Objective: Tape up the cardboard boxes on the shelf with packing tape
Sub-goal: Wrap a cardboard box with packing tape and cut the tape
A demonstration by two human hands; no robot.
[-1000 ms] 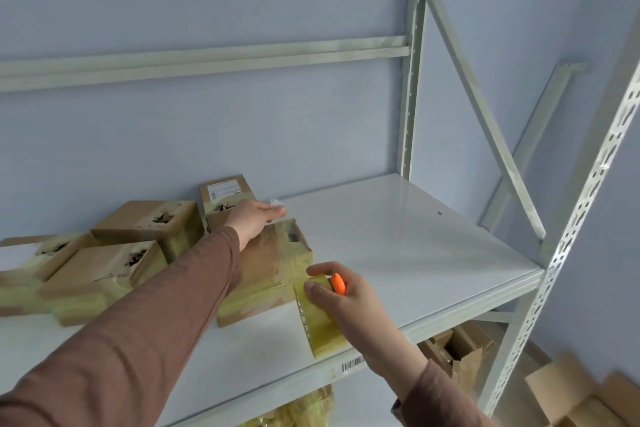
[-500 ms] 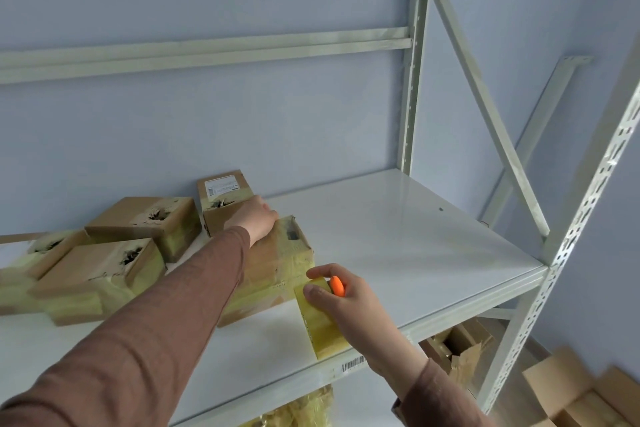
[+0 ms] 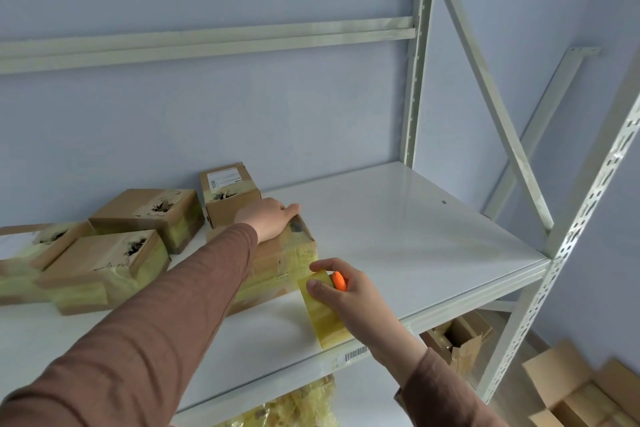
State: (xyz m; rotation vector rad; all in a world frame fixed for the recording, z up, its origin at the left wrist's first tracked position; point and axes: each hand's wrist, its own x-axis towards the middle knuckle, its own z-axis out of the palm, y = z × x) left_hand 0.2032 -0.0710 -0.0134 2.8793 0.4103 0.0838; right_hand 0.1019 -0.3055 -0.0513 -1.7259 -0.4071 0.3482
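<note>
While taped: five boxes (image 3: 277,260), two hands (image 3: 266,222).

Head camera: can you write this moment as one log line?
left hand presses brown cardboard box | right hand holds yellowish packing tape roll | white metal shelf

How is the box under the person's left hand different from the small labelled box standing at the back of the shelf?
The box under the left hand is wrapped in yellowish tape; the small labelled box shows mostly bare cardboard, with tape only near its top. The first is pressed by the left hand; the second is untouched. Only the small one shows a white label. Both are brown cardboard on the white shelf.
</note>
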